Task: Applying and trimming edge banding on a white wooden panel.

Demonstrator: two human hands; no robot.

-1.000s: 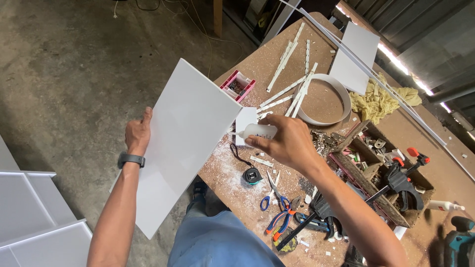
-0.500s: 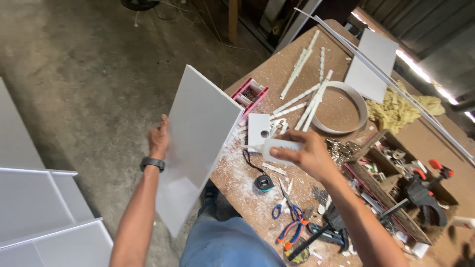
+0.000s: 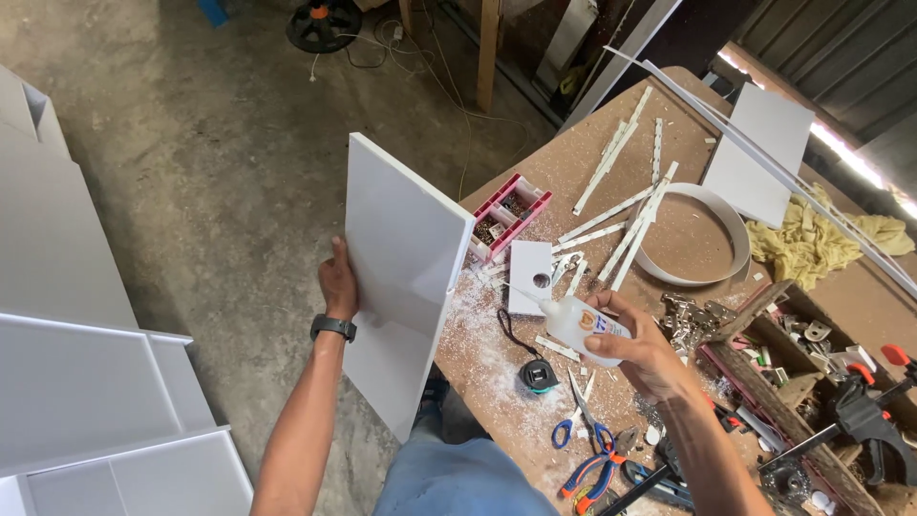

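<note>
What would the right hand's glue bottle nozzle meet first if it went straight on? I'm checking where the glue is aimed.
Probably the edge of the tall white panel. The right hand points the white glue bottle left at it; depth is unclear.

One view only — a camera on the person's head, looking steeply down and a little forward. It sits close above the arms: the left hand (image 3: pixel 337 283) and right hand (image 3: pixel 648 352) fill the lower middle. The workbench (image 3: pixel 611 143) runs slantwise up the right half, concrete floor (image 3: pixel 191 143) takes the left — the picture stands tilted against the bench edge.
</note>
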